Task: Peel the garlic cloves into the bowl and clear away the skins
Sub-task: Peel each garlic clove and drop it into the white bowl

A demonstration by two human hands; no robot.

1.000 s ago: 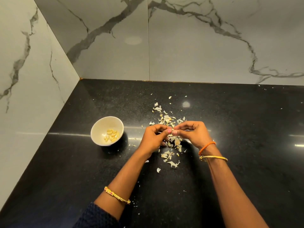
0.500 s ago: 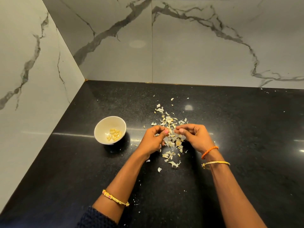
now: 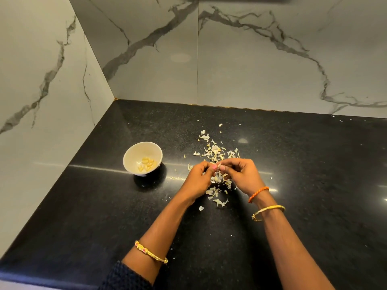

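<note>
My left hand (image 3: 198,180) and my right hand (image 3: 243,174) meet fingertip to fingertip above the counter, both pinching a small garlic clove (image 3: 218,165) that is mostly hidden by the fingers. Under and behind the hands lies a scatter of pale garlic skins (image 3: 214,151), with more skins (image 3: 218,200) just in front of them. A white bowl (image 3: 134,152) stands to the left of the hands and holds several peeled yellowish cloves (image 3: 147,163).
The black stone counter (image 3: 314,185) runs into a corner of white marble walls (image 3: 251,70) at the left and back. Tiny skin flecks (image 3: 232,235) dot the counter between my forearms.
The hands have closed back together on the clove after a small parting half a second ago. The view has shifted slightly; bowl and skins stay where they were.
</note>
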